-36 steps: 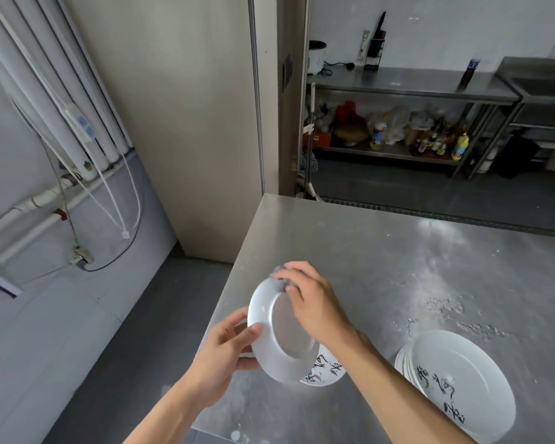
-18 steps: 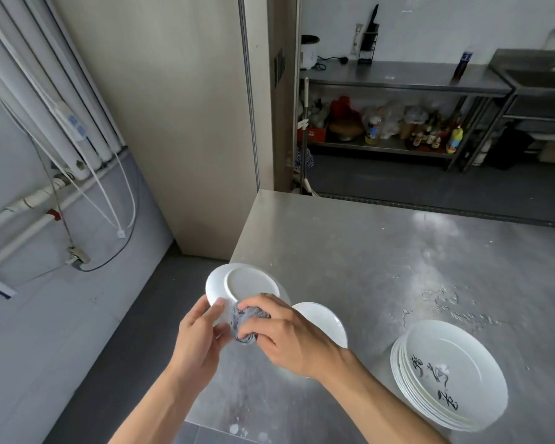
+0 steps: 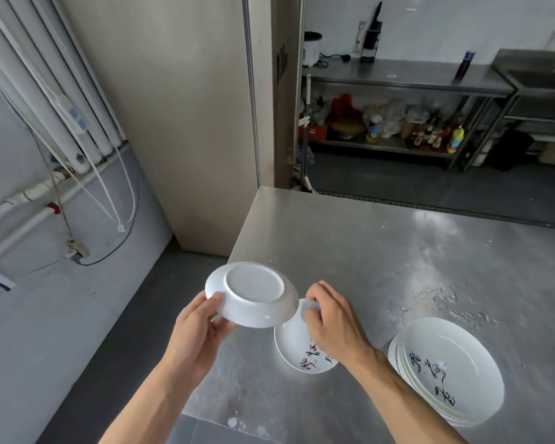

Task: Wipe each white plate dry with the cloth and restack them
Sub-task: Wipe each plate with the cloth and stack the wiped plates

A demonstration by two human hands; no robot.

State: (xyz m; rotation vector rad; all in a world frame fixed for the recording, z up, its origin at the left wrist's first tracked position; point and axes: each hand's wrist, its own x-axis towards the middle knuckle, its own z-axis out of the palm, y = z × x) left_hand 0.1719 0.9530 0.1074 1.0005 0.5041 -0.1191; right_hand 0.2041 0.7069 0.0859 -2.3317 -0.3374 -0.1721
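Since half a second ago the two hands have parted: they were bunched together over the cloth at the near rim, and now the plate sits higher, its underside turned up towards the camera, with the right hand moved off to its right edge.

Furthest left, the left hand (image 3: 202, 331) grips the plate (image 3: 252, 291) by its near-left rim, thumb on the upturned underside and fingers curled beneath. It holds the plate clear above the front-left corner of the worktop (image 3: 366, 251), partly out over the floor. It looks like glazed china: stiff, moderately heavy for one hand, slick where wet, and likely to break if it drops from there. The rim is the sensible place to hold it, leaving the foot ring and base free for wiping.

Next along, the right hand (image 3: 334, 318) has its fingers curled round a small pale wad, which I take to be the cloth (image 3: 309, 307), pressed against the plate's right edge. The cloth is soft and bunches easily, so it should follow the curve.

Below that hand, a lone plate (image 3: 297, 354) with dark lettering lies face up on the worktop. Well to the right stands the stack (image 3: 449, 370), several plates deep, with water drops on the steel beyond it.
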